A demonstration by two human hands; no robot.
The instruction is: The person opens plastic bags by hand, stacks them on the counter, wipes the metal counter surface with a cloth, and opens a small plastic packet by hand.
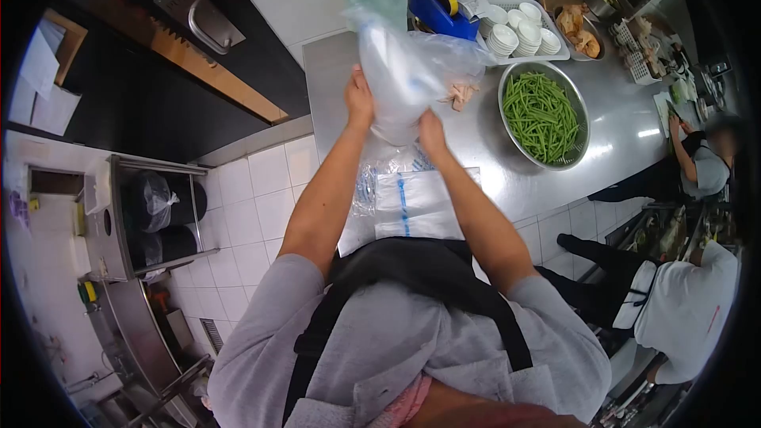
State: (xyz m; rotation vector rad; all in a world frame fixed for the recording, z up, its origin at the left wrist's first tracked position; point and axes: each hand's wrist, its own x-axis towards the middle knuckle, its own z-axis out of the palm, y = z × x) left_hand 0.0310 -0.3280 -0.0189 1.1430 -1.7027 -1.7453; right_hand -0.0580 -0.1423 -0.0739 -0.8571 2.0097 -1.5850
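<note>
A clear plastic bag (396, 71), smeared by motion, is raised over the steel counter between my two hands. My left hand (359, 101) grips its left side, fingers partly behind the plastic. Lower on the right, my right hand (432, 131) is closed on the bag's edge. Below them, near my apron, lies a stack of flat plastic bags (424, 202) with blue print, beside crumpled clear wrapping (366, 190). Another translucent plastic sheet or bag (464, 54) lies just behind, with a small pinkish-tan crumpled thing (460, 95) at its edge.
A steel colander of green beans (542, 115) stands to the right on the counter (337, 59). Behind it are a tray of stacked white dishes (519, 30) and a blue tape dispenser (436, 12). Two people (682, 301) work at the right. A black door (261, 32) is at left.
</note>
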